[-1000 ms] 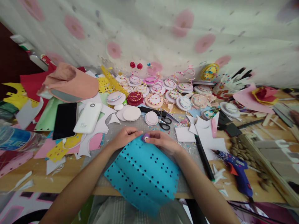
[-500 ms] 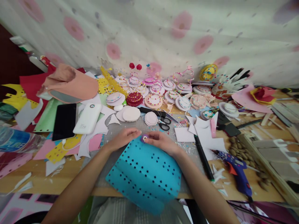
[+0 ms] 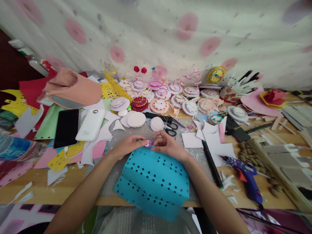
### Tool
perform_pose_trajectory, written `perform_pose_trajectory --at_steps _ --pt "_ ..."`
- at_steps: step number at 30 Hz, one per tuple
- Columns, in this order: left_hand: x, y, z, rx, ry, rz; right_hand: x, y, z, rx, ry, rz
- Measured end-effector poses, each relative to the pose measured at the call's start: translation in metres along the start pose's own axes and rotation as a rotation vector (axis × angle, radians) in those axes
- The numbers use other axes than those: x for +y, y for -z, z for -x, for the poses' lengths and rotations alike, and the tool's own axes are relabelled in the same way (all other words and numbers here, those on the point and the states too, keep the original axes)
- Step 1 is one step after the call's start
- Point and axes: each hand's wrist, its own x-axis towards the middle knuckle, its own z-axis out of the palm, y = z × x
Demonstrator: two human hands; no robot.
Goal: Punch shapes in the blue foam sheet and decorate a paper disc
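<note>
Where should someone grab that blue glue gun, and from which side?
Probably by the handle of the glue gun, from the near side: the handle slants toward the near edge of the table, while the nozzle points away leftward.

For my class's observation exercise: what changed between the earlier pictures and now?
The purple piece has moved slightly left, to the left hand; the right hand has spread its fingers. The blue sheet swung right at its lower edge. Scissors and glue gun stayed put.
</note>
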Motion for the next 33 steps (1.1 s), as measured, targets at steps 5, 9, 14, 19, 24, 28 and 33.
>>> perform_pose_trajectory --at_steps 5,9,14,19,24,28,33 --pt "0.0 0.004 0.003 -0.069 -0.05 -0.046 0.0 -0.003 0.0 -0.017 0.053 0.022" --pt "0.003 0.005 0.003 -0.127 -0.062 -0.078 0.001 -0.005 0.0 -0.047 0.065 0.011" --pt "0.006 0.006 0.005 -0.167 -0.087 -0.125 0.002 -0.004 -0.001 -0.066 0.065 -0.027" --pt "0.011 0.003 0.009 -0.173 -0.161 -0.155 0.0 -0.004 0.0 -0.075 0.055 -0.021" --pt "0.013 0.0 0.009 -0.134 -0.186 -0.197 -0.004 -0.005 0.002 -0.108 0.051 0.057" --pt "0.01 -0.001 0.007 -0.173 -0.2 -0.227 -0.005 -0.007 0.004 -0.125 0.051 0.161" --pt "0.008 -0.003 0.006 -0.185 -0.209 -0.216 -0.006 -0.006 0.006 -0.138 0.062 0.321"
